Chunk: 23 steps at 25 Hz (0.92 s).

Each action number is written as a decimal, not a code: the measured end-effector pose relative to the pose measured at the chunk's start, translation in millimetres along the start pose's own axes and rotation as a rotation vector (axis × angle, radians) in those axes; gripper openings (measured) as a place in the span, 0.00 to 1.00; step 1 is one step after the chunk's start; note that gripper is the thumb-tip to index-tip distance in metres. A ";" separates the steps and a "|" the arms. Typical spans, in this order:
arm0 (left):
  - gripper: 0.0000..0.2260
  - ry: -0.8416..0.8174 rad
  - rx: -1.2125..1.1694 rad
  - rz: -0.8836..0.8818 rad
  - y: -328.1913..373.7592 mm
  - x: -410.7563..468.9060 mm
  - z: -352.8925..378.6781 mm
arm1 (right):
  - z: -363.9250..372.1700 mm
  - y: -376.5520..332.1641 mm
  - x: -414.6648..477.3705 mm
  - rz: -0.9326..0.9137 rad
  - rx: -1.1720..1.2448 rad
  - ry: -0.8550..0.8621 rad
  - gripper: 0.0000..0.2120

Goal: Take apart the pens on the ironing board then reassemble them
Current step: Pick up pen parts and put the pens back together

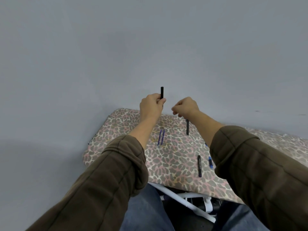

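The leopard-print ironing board [175,164] is spread across the lower centre and right of the frame, with pen parts laid on it. Just above centre, the left hand [150,104] is closed round the lower end of an upright black pen barrel [162,92]. The right hand [186,106] is curled beside it, apart; whether anything is pinched cannot be told. A second black barrel [187,126] and a printed black barrel [199,165], right of centre, are judged light, stiff and smooth, best gripped mid-length. The thin blue refills [161,137] may flex. The small blue pieces [210,162] may roll.
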<state>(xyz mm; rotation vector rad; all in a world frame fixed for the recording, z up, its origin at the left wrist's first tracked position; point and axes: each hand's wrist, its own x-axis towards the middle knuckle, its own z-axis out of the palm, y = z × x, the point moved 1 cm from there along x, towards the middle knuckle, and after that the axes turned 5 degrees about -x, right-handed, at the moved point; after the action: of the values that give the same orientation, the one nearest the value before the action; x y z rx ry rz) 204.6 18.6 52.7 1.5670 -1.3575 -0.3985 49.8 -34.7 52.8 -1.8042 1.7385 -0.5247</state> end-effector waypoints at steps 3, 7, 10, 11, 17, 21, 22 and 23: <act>0.08 0.009 0.012 0.035 -8.9 3.2 -3.4 | 25.9 5.3 7.8 0.054 -0.145 -0.085 0.06; 0.08 0.016 -0.001 0.041 -22.6 6.7 -2.6 | 57.3 8.7 12.8 0.088 -0.335 -0.171 0.06; 0.08 0.015 -0.015 0.031 -32.5 9.2 1.0 | 78.4 14.8 13.7 0.109 -0.431 -0.222 0.03; 0.08 0.012 -0.019 0.027 -35.3 9.6 2.1 | 84.0 17.5 13.7 0.120 -0.450 -0.227 0.03; 0.08 -0.003 -0.034 0.000 -50.4 11.3 9.7 | 103.0 25.3 12.9 0.166 -0.446 -0.222 0.14; 0.08 -0.017 -0.038 -0.018 -53.1 12.2 12.0 | 109.4 24.1 13.3 0.175 -0.417 -0.246 0.13; 0.08 -0.020 -0.036 -0.022 -54.2 12.8 12.9 | 110.6 23.3 13.5 0.179 -0.408 -0.247 0.11; 0.08 -0.025 -0.035 -0.026 -54.9 12.8 13.9 | 111.5 22.7 13.4 0.184 -0.395 -0.246 0.10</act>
<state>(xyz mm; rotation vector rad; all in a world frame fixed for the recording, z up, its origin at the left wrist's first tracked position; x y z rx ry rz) 228.9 -5.1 5.5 1.5571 -1.3431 -0.4569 104.6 -33.1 -47.8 -1.8446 1.8998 0.1238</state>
